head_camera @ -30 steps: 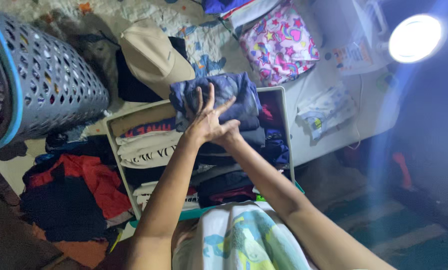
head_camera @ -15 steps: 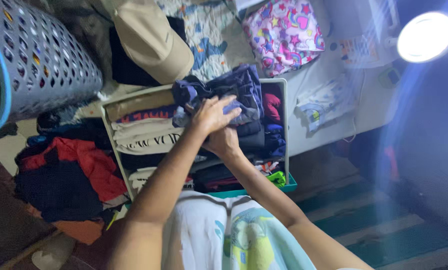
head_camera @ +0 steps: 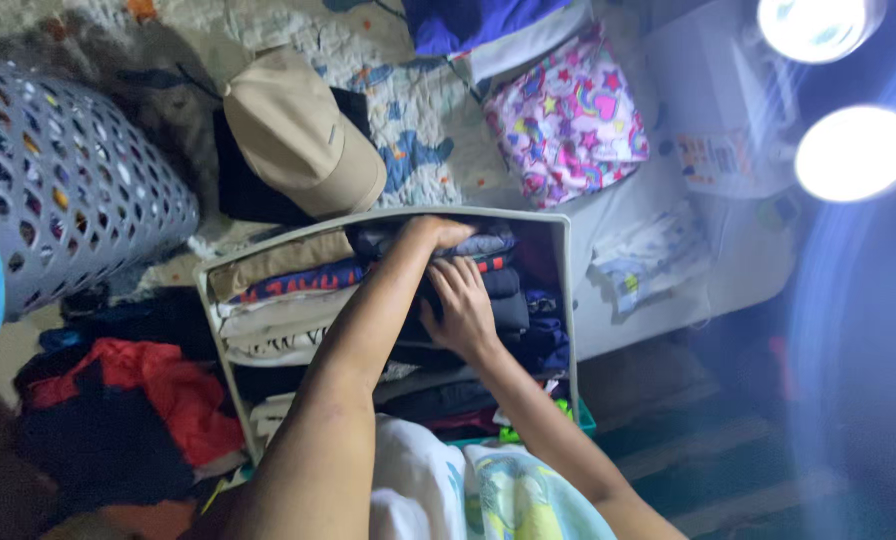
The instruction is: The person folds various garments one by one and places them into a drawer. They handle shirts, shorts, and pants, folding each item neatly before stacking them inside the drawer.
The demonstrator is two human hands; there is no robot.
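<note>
Quilted bedding filled the upper frame, a tan cap (head_camera: 303,130) lying on it. Mid-frame sat the open drawer (head_camera: 566,300), packed with folded clothes. My left hand (head_camera: 430,235) had its fingers closed on the folded navy garment (head_camera: 478,243) at the drawer's far end; my right hand (head_camera: 463,305) lay flat, fingers spread on the dark stack (head_camera: 513,310). Pressing the neighbours back would, I judged, keep the fold neat.

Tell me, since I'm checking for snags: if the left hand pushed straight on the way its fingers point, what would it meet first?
Probably the far wall of the storage box: the left hand presses the folded blue garment right beside it. Depth is unclear.
</note>
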